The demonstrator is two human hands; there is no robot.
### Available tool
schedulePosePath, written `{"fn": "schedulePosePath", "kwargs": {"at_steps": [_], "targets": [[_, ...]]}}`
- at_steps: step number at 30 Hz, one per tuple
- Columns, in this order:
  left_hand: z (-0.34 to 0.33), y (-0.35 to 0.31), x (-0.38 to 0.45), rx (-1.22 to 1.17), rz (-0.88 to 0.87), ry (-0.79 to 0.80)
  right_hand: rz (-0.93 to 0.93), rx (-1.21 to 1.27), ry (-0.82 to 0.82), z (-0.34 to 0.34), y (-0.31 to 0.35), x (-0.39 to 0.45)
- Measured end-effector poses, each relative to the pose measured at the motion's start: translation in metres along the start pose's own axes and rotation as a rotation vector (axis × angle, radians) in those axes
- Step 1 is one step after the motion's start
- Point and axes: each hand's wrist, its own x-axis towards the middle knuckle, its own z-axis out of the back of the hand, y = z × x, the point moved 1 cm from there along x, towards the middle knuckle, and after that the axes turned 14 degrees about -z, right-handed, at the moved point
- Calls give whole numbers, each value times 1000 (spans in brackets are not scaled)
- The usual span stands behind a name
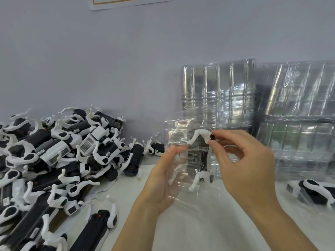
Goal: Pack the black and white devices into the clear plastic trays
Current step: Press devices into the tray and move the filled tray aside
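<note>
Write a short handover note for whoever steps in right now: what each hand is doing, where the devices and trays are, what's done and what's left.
Left hand: holds a clear tray from the side, lifted off the table.
Right hand: pinches the top of the black and white device sitting in that tray.
Done: one device is in, apparently being seated.
Left: a large pile of devices at left, one loose device at right. Empty tray stacks lean against the wall behind.
</note>
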Motion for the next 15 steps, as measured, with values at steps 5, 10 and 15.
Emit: {"fn": "schedulePosePath", "kwargs": {"at_steps": [5,10,15], "targets": [[-2,-1,-2,-22,12,21,-6,-12,-7,-1,-2,-1],[-3,-2,-2,1,-14,17,-9,-18,-24,-2,-2,-2],[-4,-4,-2,27,-28,-8,-15,-9,-24,-2,-2,-2]]}}
